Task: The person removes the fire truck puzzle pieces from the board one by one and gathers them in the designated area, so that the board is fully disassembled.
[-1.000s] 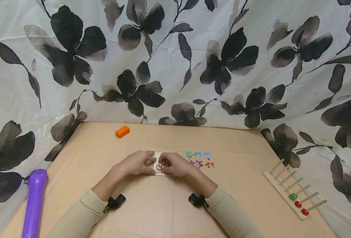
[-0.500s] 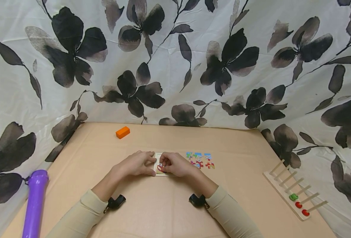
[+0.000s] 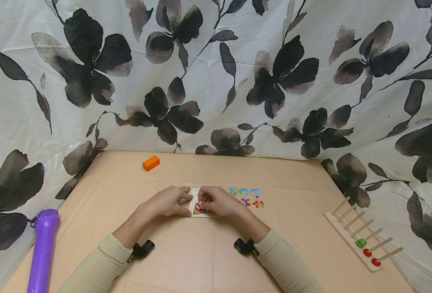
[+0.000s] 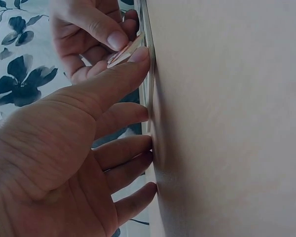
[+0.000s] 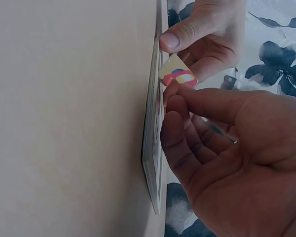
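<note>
A small jigsaw puzzle piece with a red, blue and yellow print is pinched between the thumb and fingers of my right hand. It is tilted over the left part of a pale, thin puzzle tray, which lies flat on the table. My left hand rests at the tray's left edge, thumb on the near corner and the other fingers fairly straight along the side. Most of the tray is hidden under my right hand. Several loose puzzle pieces lie in two rows just right of that hand.
An orange block lies toward the back left of the table. A purple tube stands at the left edge. On the right is a wooden peg rack with red and green beads. A flowered cloth hangs behind.
The piece in my right hand has turned and tilted slightly over the tray, and that hand has shifted a little to the right. My left hand stays where it was.
</note>
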A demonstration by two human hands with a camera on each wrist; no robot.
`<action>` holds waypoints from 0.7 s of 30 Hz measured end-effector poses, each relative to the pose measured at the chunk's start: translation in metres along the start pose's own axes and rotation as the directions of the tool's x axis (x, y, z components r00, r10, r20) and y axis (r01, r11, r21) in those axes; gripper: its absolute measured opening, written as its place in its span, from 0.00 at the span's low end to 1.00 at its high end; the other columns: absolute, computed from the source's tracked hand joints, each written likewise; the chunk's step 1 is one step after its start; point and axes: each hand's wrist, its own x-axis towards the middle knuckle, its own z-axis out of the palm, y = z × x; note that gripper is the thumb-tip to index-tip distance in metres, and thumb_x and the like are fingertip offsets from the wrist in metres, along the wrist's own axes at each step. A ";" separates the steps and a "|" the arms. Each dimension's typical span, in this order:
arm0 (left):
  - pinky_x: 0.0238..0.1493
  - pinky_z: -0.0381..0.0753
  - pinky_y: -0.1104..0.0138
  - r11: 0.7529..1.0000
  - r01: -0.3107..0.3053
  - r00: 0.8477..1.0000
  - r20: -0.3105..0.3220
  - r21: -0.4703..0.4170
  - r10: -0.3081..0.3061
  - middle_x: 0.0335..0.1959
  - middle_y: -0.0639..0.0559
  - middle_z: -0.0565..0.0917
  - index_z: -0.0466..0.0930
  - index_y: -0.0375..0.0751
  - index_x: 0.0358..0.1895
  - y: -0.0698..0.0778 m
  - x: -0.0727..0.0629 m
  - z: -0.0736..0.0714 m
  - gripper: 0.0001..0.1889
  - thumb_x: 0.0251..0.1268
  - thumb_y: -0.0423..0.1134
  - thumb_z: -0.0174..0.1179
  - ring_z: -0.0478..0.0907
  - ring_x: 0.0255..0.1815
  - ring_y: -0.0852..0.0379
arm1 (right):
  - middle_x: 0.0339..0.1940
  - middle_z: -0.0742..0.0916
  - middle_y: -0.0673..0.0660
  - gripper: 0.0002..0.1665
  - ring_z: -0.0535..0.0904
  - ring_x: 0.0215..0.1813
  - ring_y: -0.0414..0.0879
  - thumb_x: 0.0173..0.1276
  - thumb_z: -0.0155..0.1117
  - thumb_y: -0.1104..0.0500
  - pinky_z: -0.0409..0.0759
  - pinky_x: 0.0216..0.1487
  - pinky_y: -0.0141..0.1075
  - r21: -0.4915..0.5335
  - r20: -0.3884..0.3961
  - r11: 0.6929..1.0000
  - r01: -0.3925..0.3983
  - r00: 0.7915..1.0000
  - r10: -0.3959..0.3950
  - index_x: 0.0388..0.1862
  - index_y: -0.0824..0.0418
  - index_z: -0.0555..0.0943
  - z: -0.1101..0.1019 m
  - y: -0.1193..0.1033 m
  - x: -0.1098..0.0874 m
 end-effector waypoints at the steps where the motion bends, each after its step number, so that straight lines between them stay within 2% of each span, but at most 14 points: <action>1: 0.69 0.73 0.40 1.000 0.000 1.000 0.000 0.001 0.000 0.76 0.36 0.73 0.85 0.40 0.64 0.000 0.000 0.000 0.33 0.58 0.54 0.77 0.72 0.73 0.28 | 0.31 0.85 0.49 0.08 0.80 0.36 0.38 0.70 0.67 0.71 0.78 0.40 0.30 0.005 0.000 1.000 0.001 1.000 -0.001 0.40 0.59 0.80 0.000 0.000 0.000; 12: 0.72 0.70 0.40 1.000 0.015 1.000 0.007 -0.008 -0.015 0.76 0.36 0.72 0.84 0.41 0.65 0.000 0.000 0.000 0.33 0.58 0.54 0.77 0.70 0.74 0.29 | 0.31 0.85 0.50 0.06 0.79 0.33 0.38 0.71 0.66 0.69 0.77 0.33 0.31 0.061 0.001 0.998 0.017 1.000 -0.017 0.40 0.59 0.81 -0.007 -0.002 -0.002; 21: 0.73 0.69 0.40 1.000 0.030 1.000 0.003 -0.006 -0.030 0.76 0.37 0.72 0.85 0.42 0.64 0.000 0.001 0.001 0.33 0.57 0.55 0.77 0.70 0.74 0.29 | 0.33 0.86 0.51 0.05 0.81 0.37 0.40 0.70 0.69 0.67 0.78 0.39 0.31 0.058 -0.024 0.998 0.017 1.000 -0.015 0.41 0.59 0.82 -0.023 -0.009 -0.010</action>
